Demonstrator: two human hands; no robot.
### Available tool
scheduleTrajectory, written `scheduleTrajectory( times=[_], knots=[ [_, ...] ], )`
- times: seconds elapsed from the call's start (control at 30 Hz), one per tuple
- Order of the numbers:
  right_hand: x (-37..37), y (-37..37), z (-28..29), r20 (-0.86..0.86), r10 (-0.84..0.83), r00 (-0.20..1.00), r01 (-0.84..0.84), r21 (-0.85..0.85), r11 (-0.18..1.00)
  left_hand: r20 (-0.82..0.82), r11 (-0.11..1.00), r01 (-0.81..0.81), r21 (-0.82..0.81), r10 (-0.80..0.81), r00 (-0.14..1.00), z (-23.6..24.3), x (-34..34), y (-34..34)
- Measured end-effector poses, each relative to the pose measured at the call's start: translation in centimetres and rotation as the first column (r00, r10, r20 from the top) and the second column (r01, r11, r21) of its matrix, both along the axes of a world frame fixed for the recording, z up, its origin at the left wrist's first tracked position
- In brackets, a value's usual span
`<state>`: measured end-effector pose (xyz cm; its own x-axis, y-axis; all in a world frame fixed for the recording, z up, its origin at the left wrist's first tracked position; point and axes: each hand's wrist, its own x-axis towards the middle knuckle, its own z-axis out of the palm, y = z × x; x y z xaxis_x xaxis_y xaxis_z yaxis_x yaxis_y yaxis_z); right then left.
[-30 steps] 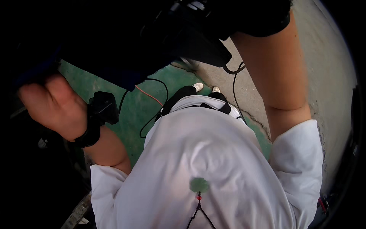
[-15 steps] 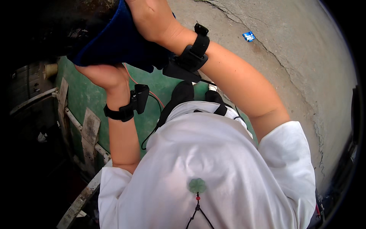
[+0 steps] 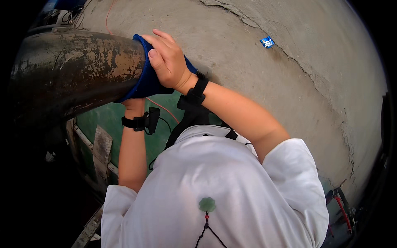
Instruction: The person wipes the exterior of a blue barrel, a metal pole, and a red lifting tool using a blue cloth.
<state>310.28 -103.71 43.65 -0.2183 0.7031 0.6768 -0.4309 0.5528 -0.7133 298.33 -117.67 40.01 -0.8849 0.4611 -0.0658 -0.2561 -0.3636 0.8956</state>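
A thick, dark cylinder [image 3: 78, 62] with flaking, worn paint comes in from the left. Over its right end lies a blue cloth [image 3: 142, 84], stretched around it like a sleeve. My right hand [image 3: 169, 62] holds the cloth from above, thumb and fingers curved over its upper right side. From below, my left hand [image 3: 134, 102] reaches up against the underside of the cloth; its fingers are hidden behind the cylinder and cloth. Each wrist carries a black strap with a small black device.
Cracked concrete floor [image 3: 248, 82] spreads across the right, with a small blue packet [image 3: 267, 42] lying on it. Below the cylinder are a green floor [image 3: 97, 118], a metal frame [image 3: 84, 138] and a thin red cable [image 3: 165, 108]. A red-and-black object [image 3: 343, 211] stands at the lower right.
The cylinder and cloth now sit lower in view, and much more of the cylinder shows. My right hand appears lower, its fingers now visible; my left hand has become mostly hidden underneath.
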Motion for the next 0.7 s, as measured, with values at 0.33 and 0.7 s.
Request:
scheduleTrajectory(
  times=[0.33, 0.7],
  knots=[
    [1.9, -1.3, -7.0, 0.188, -0.001, 0.982, 0.006, -0.029, 1.0, 0.088, 0.927, 0.2, -0.316, -0.181, 0.98, -4.1, -1.7, -4.2],
    [2.7, -1.7, -14.7, 0.292, 0.014, 0.956, 0.003, -0.057, 0.998, 0.119, 0.873, 0.218, -0.436, -0.184, 0.976, -9.1, -1.7, -4.2]
  ],
)
